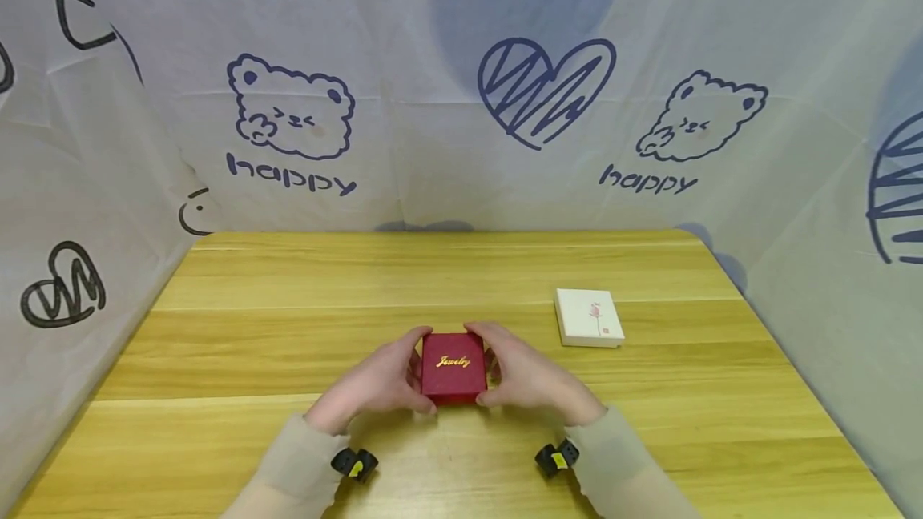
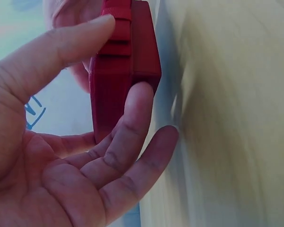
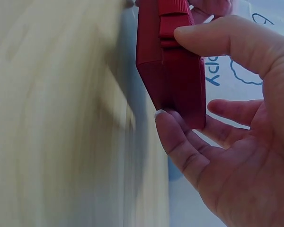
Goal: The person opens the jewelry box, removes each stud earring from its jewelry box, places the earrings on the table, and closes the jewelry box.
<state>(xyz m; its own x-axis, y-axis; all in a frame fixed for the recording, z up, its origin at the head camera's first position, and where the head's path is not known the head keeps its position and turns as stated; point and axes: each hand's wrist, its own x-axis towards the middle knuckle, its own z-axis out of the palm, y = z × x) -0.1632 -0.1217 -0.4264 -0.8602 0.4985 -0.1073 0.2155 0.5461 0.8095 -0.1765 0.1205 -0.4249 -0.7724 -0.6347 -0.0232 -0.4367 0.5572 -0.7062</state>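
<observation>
A red jewelry box (image 1: 453,367) with gold "Jewelry" lettering on its lid is held between both hands near the middle of the table. My left hand (image 1: 392,375) grips its left side, thumb at the front and fingers along the side and back. On the right side my right hand (image 1: 522,371) grips it the same way. Both wrist views show a ribbon bow on the front of the box (image 2: 111,80), with each thumb at the bow. In the right wrist view the box (image 3: 182,85) appears raised off the tabletop.
A flat white box (image 1: 587,315) with a pink flower print lies on the wooden table (image 1: 288,287), behind and to the right of my hands. Pale cloth (image 1: 418,134) with drawn bears and hearts hangs behind the table and along both sides.
</observation>
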